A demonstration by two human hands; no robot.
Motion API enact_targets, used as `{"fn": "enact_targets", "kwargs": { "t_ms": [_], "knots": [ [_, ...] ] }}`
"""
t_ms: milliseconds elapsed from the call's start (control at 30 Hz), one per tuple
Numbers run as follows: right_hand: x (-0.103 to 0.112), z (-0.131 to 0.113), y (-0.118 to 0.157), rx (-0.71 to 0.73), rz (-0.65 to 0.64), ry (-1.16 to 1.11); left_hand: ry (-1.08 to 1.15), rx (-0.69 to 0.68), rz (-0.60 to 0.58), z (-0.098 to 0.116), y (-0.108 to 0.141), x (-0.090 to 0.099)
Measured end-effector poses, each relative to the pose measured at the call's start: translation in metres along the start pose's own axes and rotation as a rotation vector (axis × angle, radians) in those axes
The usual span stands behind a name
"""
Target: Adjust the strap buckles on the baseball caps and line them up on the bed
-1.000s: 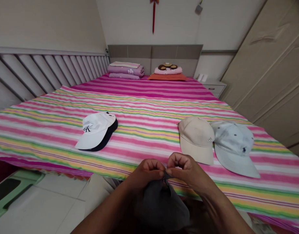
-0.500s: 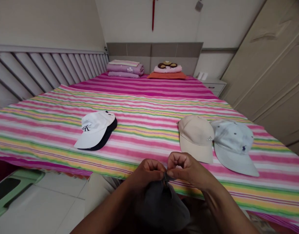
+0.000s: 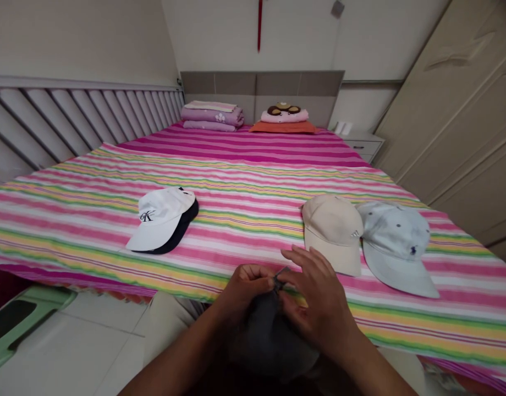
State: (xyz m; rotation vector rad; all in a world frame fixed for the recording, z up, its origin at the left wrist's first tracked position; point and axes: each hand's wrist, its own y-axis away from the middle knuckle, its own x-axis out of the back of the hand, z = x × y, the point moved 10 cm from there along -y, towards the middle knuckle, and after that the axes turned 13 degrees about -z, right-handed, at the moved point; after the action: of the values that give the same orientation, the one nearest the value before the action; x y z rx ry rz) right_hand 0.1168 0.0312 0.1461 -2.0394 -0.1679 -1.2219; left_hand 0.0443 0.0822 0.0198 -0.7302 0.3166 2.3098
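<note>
My left hand [image 3: 247, 289] is closed, pinching the strap of a dark grey cap [image 3: 273, 341] low in front of me, at my lap. At the same strap is my right hand [image 3: 314, 294], with its thumb and index finger around the strap end and its other fingers raised and spread. Shadow and the hands hide much of the cap. Beyond my right hand a beige cap [image 3: 331, 228] lies on the bed, touching a pale blue-grey cap [image 3: 395, 234]. Further left, a white cap [image 3: 164, 212] rests on top of a dark navy cap [image 3: 179, 234].
The bed's striped sheet [image 3: 245, 209] spreads out before me. Folded purple bedding [image 3: 212, 118] and a pink-and-orange pile [image 3: 284, 126] sit by the headboard [image 3: 257, 88]. A green stool [image 3: 34, 313] stands at lower left; a white nightstand [image 3: 364, 146] is at the far right.
My right hand has turned and lifted its outer fingers from a pinch into a spread. A strap end now sticks up between the hands. My left hand has hardly moved; the caps on the bed are unmoved.
</note>
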Motion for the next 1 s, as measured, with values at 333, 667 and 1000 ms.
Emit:
{"fn": "enact_targets", "kwargs": {
  "t_ms": [333,667,1000],
  "knots": [
    [-0.008,-0.025,0.006,0.062,0.132,0.209,-0.095,-0.013,0.129,0.009,0.004,0.000],
    [-0.010,0.032,0.014,-0.292,0.099,-0.652,-0.060,0.002,-0.004,0.008,0.002,-0.007],
    [-0.089,0.045,0.025,-0.608,-0.294,-1.595,-0.072,0.134,-0.107,0.022,0.004,-0.009]
  ]
}}
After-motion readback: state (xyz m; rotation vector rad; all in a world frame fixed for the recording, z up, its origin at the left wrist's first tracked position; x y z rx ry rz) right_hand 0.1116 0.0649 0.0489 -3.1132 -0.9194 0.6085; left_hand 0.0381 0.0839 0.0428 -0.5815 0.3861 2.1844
